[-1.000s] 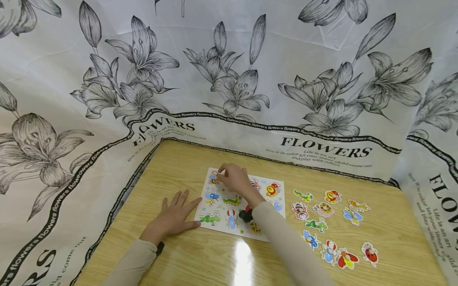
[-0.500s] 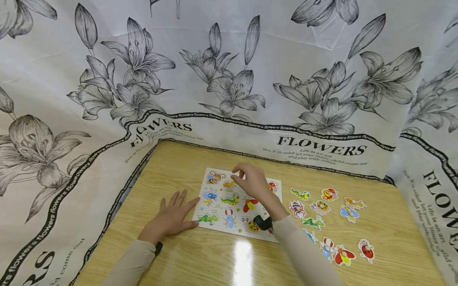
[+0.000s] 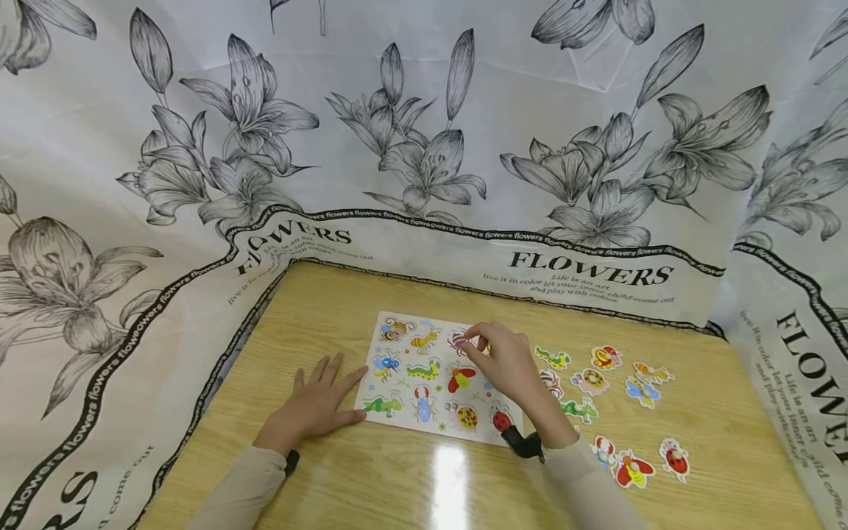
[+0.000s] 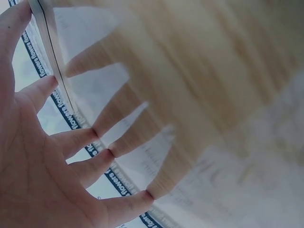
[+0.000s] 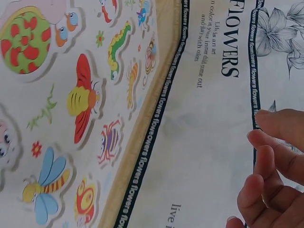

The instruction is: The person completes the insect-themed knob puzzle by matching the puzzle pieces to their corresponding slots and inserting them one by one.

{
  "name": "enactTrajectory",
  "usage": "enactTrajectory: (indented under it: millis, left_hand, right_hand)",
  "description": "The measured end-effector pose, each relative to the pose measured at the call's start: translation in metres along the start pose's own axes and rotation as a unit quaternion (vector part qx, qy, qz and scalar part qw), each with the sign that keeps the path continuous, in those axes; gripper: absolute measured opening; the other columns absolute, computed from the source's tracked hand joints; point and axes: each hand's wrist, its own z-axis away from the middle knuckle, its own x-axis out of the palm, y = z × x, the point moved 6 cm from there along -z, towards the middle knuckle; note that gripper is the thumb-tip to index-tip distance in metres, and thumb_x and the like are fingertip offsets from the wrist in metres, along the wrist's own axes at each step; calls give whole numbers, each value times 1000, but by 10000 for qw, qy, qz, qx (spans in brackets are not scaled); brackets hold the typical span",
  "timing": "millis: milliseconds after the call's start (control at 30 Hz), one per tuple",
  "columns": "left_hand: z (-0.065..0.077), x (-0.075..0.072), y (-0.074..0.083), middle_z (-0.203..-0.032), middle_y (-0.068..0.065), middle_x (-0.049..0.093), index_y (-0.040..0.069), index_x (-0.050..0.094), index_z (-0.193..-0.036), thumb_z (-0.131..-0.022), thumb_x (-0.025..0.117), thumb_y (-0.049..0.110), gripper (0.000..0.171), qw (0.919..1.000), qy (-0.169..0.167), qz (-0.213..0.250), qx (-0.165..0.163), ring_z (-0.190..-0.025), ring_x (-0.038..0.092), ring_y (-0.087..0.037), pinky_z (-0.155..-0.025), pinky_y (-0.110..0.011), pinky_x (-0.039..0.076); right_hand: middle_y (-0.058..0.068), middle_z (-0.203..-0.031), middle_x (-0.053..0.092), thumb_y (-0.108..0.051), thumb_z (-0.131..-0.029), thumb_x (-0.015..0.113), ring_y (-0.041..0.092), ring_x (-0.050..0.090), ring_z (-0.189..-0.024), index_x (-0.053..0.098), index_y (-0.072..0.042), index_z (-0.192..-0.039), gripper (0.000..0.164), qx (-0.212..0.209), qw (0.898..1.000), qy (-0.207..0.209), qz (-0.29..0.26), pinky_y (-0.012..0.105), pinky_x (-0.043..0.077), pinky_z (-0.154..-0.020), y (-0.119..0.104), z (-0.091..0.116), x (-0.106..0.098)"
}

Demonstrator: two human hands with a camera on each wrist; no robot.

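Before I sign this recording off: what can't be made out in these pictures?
Head view: part of the board's right column, behind the right hand.
Head view: the left side of the loose spider piece, also behind that hand.
Right wrist view: a pale pink picture, cut off by the left edge.
Left wrist view: fine detail of the tabletop, blurred.

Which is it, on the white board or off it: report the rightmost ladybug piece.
Off: the ladybug piece lies on the wooden table, right of the board, apart from it.
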Motion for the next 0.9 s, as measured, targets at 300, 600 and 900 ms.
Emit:
enactTrajectory:
  millis: [300, 600, 900]
  left_hand:
    - [0, -2, 1, -163, -23, 14, 28, 35, -158, -92, 63, 60, 79, 10000, 70, 33, 30, -147, 12, -48, -104, -80, 11]
    - [0, 1, -1, -164, -22, 13, 29, 33, -158, -91, 63, 61, 80, 9999, 11, 112, -12, -148, 9, -47, -105, -79, 9]
    - [-2, 2, -3, -164, -21, 12, 30, 33, -158, -91, 63, 61, 80, 9999, 52, 145, 2, -148, 9, -47, -105, -79, 9]
  right_hand:
    - [-9, -75, 55, -16, -88, 79, 11, 44, -61, 75, -11, -101, 14, -38, 9990, 380, 236, 36, 32, -66, 14, 29, -28]
    - [-6, -73, 51, -11, -87, 80, 10, 41, -60, 74, -8, -100, 15, 147, 9955, 785, 518, 28, 34, -51, 41, 55, -60]
    - [-4, -75, 52, -10, -88, 78, 10, 43, -60, 73, -7, -102, 15, 520, 9930, 967, 442, 27, 34, -47, 71, 74, -81]
